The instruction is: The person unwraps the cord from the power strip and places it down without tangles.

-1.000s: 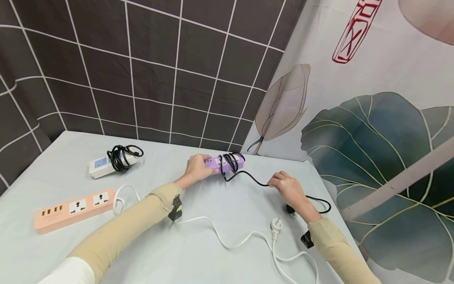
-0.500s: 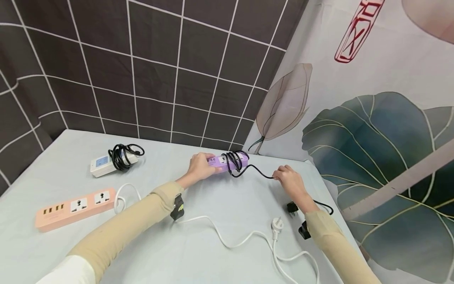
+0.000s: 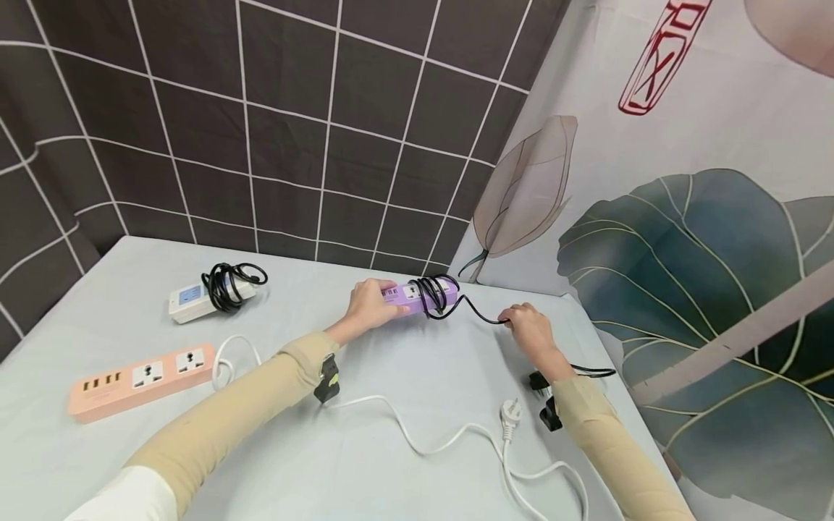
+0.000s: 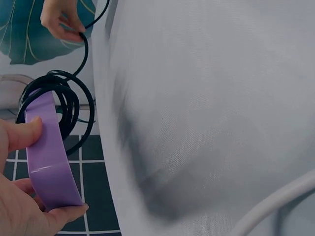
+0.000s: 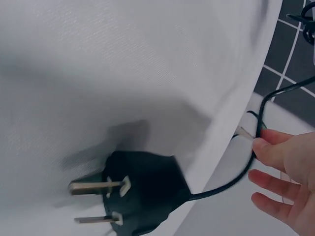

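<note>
My left hand (image 3: 371, 304) grips the left end of a purple power strip (image 3: 408, 297), thumb on one side and fingers on the other in the left wrist view. Several loops of black cord (image 3: 430, 291) wrap around the strip's right end. From those loops the cord runs to my right hand (image 3: 531, 331), which pinches it between thumb and forefinger (image 5: 268, 147), the other fingers apart from it. Below that hand hangs the cord's black plug (image 5: 145, 189), its two metal pins pointing left in the right wrist view, close over the table.
At the left lies a pink power strip (image 3: 107, 394) with a white cord (image 3: 423, 452) running across the table to a white plug (image 3: 511, 414). Behind it sits a white power strip (image 3: 189, 307) with black cord (image 3: 224, 286) coiled around it. A dark tiled backdrop (image 3: 280, 145) stands behind.
My right hand has shifted slightly right and up, then settled, still pinching the black cord. The purple strip has moved a little right in my left hand.
</note>
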Demonstrator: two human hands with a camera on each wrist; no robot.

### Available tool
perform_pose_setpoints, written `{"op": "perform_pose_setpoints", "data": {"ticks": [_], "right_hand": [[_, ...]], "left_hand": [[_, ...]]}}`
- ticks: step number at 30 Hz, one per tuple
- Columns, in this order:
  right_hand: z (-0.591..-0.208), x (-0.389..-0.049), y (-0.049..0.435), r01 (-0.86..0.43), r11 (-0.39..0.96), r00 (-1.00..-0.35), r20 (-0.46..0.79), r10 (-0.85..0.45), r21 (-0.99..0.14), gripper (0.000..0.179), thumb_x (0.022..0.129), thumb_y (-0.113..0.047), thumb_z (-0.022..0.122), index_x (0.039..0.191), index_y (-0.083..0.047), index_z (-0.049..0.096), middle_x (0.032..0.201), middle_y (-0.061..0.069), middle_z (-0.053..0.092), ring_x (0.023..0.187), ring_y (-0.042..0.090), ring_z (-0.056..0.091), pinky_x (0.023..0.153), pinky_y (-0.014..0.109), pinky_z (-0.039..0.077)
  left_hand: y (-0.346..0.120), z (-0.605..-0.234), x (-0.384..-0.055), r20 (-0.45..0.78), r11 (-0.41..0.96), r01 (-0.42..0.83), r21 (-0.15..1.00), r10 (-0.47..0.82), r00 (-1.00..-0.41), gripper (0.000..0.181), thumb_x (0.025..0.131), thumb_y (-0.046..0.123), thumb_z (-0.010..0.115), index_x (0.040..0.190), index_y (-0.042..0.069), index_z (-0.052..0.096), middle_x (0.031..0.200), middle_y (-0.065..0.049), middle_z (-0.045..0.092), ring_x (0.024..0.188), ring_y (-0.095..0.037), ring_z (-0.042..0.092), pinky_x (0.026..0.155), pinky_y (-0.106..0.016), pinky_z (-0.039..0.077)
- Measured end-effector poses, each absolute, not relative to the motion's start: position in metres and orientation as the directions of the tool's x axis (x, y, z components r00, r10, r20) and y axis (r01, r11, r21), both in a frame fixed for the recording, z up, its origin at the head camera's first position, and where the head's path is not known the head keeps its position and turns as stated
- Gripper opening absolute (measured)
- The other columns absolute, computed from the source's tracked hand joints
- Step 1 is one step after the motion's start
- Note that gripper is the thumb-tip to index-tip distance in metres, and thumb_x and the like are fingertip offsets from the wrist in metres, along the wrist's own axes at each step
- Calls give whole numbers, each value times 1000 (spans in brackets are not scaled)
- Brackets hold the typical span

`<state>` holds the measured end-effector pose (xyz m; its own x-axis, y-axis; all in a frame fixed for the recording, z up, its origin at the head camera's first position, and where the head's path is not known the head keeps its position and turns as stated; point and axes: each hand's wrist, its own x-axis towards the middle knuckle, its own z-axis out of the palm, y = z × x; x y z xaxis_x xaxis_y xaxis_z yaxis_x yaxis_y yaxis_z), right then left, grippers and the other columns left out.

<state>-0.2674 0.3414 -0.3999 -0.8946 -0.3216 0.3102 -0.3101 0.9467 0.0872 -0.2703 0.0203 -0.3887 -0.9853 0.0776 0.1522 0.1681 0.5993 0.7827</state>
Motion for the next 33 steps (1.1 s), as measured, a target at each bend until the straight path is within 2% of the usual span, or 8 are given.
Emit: {"op": "perform_pose_setpoints", "data": {"ticks": [7,11,16,19,27,30,33], "right_hand": [[-393,-268,327,-369,929,-869,359,-341,-11,17,81,-7,74,97,-10,74,97,8,72,91,28,63,70,42,54],[-389,-271,317,-428,896,-863,348,-366,-119,30,83,-10,72,113,-8,68,112,12,69,105,30,60,85,45,51],[-389,-277,308,-478,828,-873,263,-411,-294,43,86,-8,69,128,-3,58,130,18,59,120,36,53,101,51,42],[-391,-280,304,-487,798,-873,225,-432,-356,43,87,-7,67,129,-1,57,132,21,56,124,39,49,104,54,38],[-398,-286,303,-502,749,-864,214,-456,-433,43,90,-1,61,131,7,52,139,27,46,130,43,41,106,57,34],[-397,-286,302,-511,751,-859,213,-466,-418,37,89,0,62,125,6,56,137,27,48,129,43,41,106,57,33],[-396,-287,300,-501,773,-865,205,-457,-390,29,88,-4,65,116,2,61,129,23,56,125,40,46,105,55,36]], "left_hand": [[21,-390,-271,142,595,158,788,75,-987,59,69,25,83,121,4,66,109,-18,70,99,-31,61,84,-38,44],[21,-390,-270,150,598,168,784,79,-985,58,69,25,83,120,4,66,108,-18,71,98,-31,62,82,-38,44],[23,-390,-268,146,592,172,787,92,-985,59,68,26,83,120,4,66,107,-17,71,96,-30,62,80,-35,43],[23,-390,-267,144,599,174,782,97,-985,59,68,27,83,120,5,67,107,-16,72,95,-29,62,78,-33,43],[24,-391,-267,143,607,178,775,105,-984,58,68,27,84,120,7,68,105,-15,72,93,-28,62,76,-32,43],[24,-391,-267,145,613,181,769,109,-983,58,67,27,84,120,7,68,104,-15,72,92,-27,62,75,-31,42],[24,-390,-267,146,616,190,765,120,-982,59,67,27,84,120,7,68,103,-15,72,91,-27,62,75,-30,42]]}}
